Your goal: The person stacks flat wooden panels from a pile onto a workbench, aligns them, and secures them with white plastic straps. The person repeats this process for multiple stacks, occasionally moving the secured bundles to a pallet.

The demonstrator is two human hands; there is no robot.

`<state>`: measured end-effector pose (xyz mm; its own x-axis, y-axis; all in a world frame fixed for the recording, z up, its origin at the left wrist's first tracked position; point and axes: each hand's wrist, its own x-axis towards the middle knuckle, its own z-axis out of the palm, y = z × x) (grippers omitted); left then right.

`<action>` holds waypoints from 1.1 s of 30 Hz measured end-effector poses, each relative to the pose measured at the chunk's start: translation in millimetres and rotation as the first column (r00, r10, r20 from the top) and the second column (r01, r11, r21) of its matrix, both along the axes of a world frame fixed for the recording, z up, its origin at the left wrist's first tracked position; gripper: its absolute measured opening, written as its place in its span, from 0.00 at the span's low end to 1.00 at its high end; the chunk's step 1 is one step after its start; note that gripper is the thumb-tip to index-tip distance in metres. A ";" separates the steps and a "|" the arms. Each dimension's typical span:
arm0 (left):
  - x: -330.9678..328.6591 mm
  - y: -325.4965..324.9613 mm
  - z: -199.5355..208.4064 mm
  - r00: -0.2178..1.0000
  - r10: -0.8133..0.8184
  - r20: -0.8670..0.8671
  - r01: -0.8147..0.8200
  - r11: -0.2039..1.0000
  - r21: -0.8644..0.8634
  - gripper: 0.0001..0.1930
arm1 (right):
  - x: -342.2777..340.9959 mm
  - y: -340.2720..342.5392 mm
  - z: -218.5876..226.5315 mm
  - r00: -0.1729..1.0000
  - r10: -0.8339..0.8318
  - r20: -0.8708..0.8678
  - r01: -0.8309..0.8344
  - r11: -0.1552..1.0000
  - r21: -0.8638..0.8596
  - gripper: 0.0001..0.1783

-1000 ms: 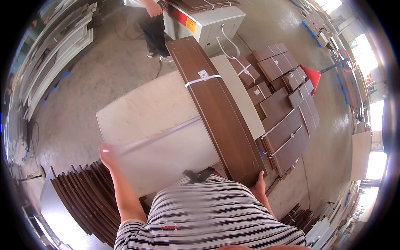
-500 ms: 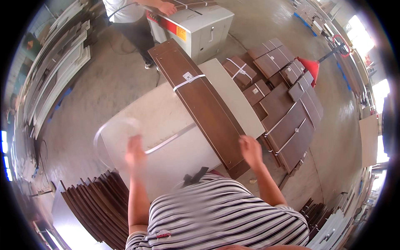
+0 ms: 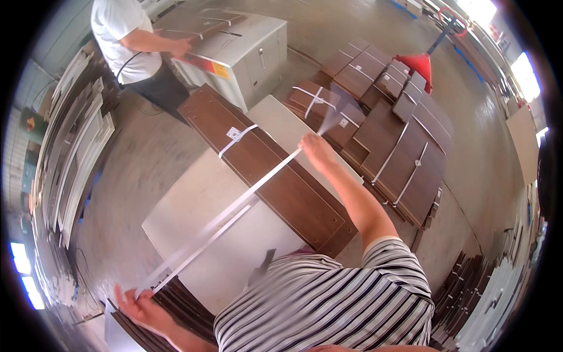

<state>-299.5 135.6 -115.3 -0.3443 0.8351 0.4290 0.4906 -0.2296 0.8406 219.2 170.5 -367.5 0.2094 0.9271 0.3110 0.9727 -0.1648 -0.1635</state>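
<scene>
A white strapping band [image 3: 268, 176] runs taut and slantwise over the stacked brown panels [image 3: 275, 182]. My right hand [image 3: 319, 152] is closed on its upper end, beyond the panels' far-right edge, and a blurred tail sticks out past the fist. At the lower left my left hand [image 3: 141, 310] has the band's loop at its fingers, which are partly spread and bent around it. From there a second strand leads back to the pale board beneath. Another white band [image 3: 237, 141] encircles the far part of the panels, with a small label beside it.
Beneath the panels lies a pale board [image 3: 193, 193]. Strapped brown bundles [image 3: 390, 135] are piled at right, before a red pallet jack [image 3: 417, 70]. A co-worker [image 3: 126, 47] stands by a grey machine [image 3: 258, 53] at the far left. Dark strips [image 3: 190, 305] stand at the lower left.
My right hand has moved up and across the panels, drawing the band over them. My left hand has gone down and left. The loose loop has been stretched straight.
</scene>
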 end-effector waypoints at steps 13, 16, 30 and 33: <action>17.8 4.1 62.1 0.996 0.024 -0.085 -0.006 0.979 0.205 0.24 | 34.4 6.2 -29.9 -0.071 -0.152 -0.986 0.411 0.896 -0.168 0.19; -5.8 13.6 55.4 0.983 -0.055 -0.176 0.092 0.974 0.208 0.23 | 20.6 12.2 -80.0 0.012 -0.174 -0.985 0.389 0.908 -0.155 0.15; 19.4 2.4 48.4 0.995 -0.017 -0.099 0.024 0.997 0.068 0.21 | -17.9 -29.0 -80.6 0.562 -0.205 -0.801 0.294 0.955 -0.039 0.20; 19.3 -1.9 32.2 0.988 -0.128 -0.083 0.124 0.991 -0.057 0.21 | -38.3 -93.8 -65.6 0.679 -0.298 -0.671 0.391 0.920 -0.014 0.24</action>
<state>-280.2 133.7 -83.1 -0.1986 0.8911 0.4080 0.5312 -0.2520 0.8089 180.9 76.7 -433.1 0.6978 0.7121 0.0773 0.4942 -0.4005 -0.7716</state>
